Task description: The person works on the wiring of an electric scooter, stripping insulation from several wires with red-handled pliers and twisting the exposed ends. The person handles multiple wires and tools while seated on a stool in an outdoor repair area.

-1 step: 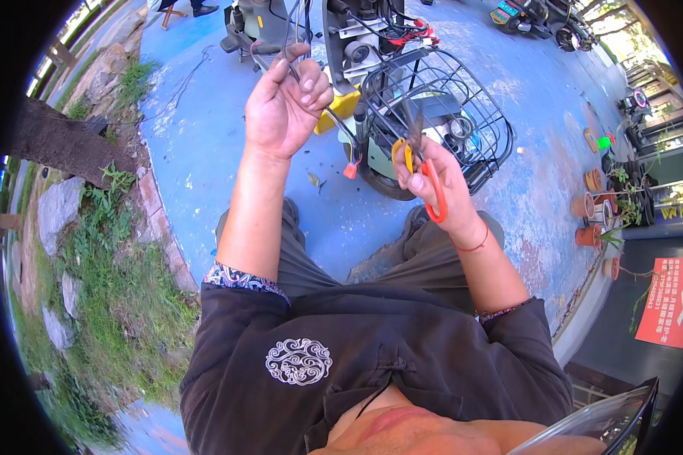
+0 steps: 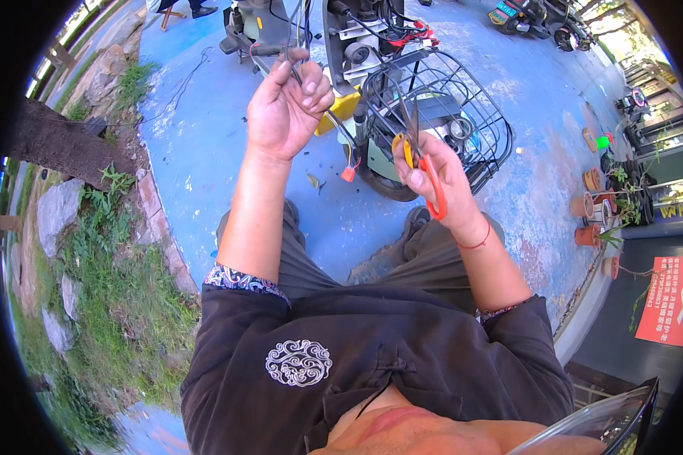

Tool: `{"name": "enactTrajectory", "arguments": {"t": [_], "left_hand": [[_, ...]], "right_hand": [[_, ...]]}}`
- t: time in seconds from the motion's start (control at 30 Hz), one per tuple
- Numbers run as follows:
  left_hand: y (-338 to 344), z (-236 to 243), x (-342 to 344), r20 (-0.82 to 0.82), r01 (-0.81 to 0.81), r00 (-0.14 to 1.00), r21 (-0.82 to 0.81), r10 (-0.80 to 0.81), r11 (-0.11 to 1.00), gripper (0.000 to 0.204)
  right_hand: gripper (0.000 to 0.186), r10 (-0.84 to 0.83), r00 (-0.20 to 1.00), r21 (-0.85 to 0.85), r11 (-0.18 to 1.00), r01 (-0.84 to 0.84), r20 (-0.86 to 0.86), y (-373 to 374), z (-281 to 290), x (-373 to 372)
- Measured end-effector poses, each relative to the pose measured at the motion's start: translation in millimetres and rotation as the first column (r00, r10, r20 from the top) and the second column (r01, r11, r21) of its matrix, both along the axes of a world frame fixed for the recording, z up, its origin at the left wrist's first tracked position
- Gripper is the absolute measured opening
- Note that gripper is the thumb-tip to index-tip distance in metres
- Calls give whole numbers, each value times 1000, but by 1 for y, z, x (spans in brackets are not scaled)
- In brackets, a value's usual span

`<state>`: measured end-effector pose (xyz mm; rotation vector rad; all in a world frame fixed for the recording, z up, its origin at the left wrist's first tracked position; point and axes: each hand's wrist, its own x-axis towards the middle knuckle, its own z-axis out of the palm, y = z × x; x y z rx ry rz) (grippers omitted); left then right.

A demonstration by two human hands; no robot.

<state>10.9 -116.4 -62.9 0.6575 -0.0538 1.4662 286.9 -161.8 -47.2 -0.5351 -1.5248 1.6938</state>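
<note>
My left hand (image 2: 287, 110) is raised with its fingers curled round a bundle of thin cables (image 2: 306, 34), which runs up past the fingertips. Below that hand a cable tail ends in an orange-red connector (image 2: 348, 174). In my right hand (image 2: 440, 174) is a pair of scissors (image 2: 434, 189) with one orange and one yellow handle. Their dark blades point up and away from me, in front of a black wire basket (image 2: 478, 98). Behind both hands stands a partly stripped scooter (image 2: 356, 45) with loose wiring exposed.
Red and black wires (image 2: 417, 36) hang by the scooter's body. A yellow part (image 2: 343, 108) sits low on it. On the left are a tree trunk (image 2: 61, 140) and rocks (image 2: 59, 212). Flower pots (image 2: 586, 236) line the right side; another scooter (image 2: 538, 23) is parked far right.
My left hand is a touch lower and slightly further right, still round the cables. The scissors and my right hand have barely moved.
</note>
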Motion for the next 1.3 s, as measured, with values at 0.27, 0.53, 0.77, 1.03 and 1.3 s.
{"name": "enactTrajectory", "arguments": {"t": [0.27,0.53,0.77,1.03,1.3], "left_hand": [[11,-28,1,-151,-236,965,-142,215,961,26],[18,-37,2,-310,-374,894,-123,323,919,12],[15,-35,10,-361,-417,867,-149,344,896,10],[13,-33,6,-443,-481,806,-102,393,871,11],[15,-29,11,-537,-565,696,0,477,825,13]], "right_hand": [[38,-155,879,226,972,56,450,61,45,-35],[62,-295,674,394,919,6,677,92,32,-57],[71,-409,519,552,820,-152,751,92,48,-71],[74,-349,533,531,814,-234,770,103,60,-79],[55,-498,551,726,594,-346,670,106,63,-77]]}}
